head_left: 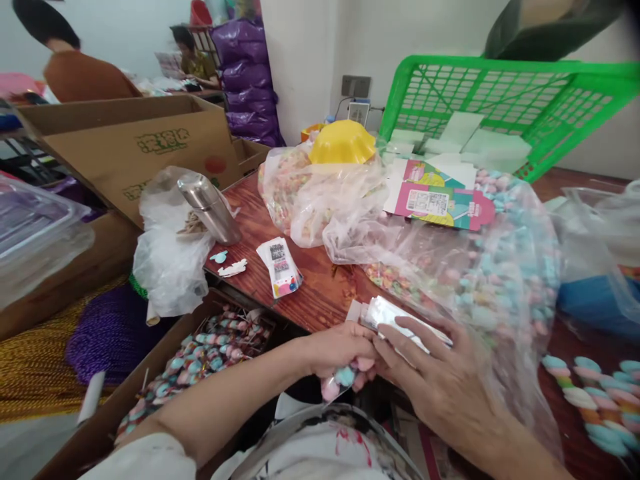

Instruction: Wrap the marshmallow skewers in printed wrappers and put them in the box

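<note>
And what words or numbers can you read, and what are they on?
None I can read for sure:
Cardboard box: green characters, too blurred.
Colourful carton: print too small.
Stack of cards: black print, too small.
Shirt: red marks, maybe letters, can't tell.

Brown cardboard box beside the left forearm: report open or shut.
The box is open: pink and blue pieces show through its uncovered top.

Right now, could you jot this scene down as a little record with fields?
Left hand: grip closed on pink-and-blue pieces in clear wrap
Right hand: fingers extended over silvery packets
Table: stacked printed cards, steel flask
On a clear bag: yellow fluted dish
Back right: green basket
</note>
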Demonstrator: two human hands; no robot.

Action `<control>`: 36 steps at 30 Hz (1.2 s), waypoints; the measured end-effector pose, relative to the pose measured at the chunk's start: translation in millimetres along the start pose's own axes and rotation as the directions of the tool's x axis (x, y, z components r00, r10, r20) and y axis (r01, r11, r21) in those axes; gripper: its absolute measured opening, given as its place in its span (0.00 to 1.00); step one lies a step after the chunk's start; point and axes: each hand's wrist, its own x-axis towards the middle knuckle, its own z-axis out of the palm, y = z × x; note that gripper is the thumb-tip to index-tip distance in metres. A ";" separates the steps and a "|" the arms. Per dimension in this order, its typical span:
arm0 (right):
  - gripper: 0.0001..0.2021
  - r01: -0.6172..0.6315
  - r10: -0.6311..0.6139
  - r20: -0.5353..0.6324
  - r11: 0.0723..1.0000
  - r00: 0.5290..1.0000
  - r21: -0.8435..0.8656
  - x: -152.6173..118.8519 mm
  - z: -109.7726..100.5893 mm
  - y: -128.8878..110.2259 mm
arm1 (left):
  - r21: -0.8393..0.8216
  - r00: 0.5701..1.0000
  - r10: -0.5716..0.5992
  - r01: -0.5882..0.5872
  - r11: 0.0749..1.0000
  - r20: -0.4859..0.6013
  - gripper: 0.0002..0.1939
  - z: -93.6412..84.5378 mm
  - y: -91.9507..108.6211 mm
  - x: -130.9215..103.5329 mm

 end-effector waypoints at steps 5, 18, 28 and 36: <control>0.09 0.165 -0.187 0.139 0.974 0.972 0.156 9.8 17.4 4.3 | -0.034 0.986 -0.059 0.065 0.997 0.157 0.10 -18.1 -5.9 -14.4; 0.09 -0.495 0.484 0.401 0.865 0.778 -0.084 98.7 90.2 69.8 | -0.050 0.808 0.132 -0.196 0.979 -0.574 0.16 -45.3 -33.5 -55.4; 0.10 -0.265 0.361 0.393 0.923 0.846 -0.279 85.6 102.0 51.3 | -0.580 0.860 0.028 -0.368 0.727 -0.510 0.13 -48.0 -20.2 -39.8; 0.12 -0.025 0.068 0.254 0.985 0.965 -0.172 56.4 65.7 38.2 | -0.658 0.926 0.076 -0.318 0.683 -0.369 0.12 -31.3 -0.7 -11.9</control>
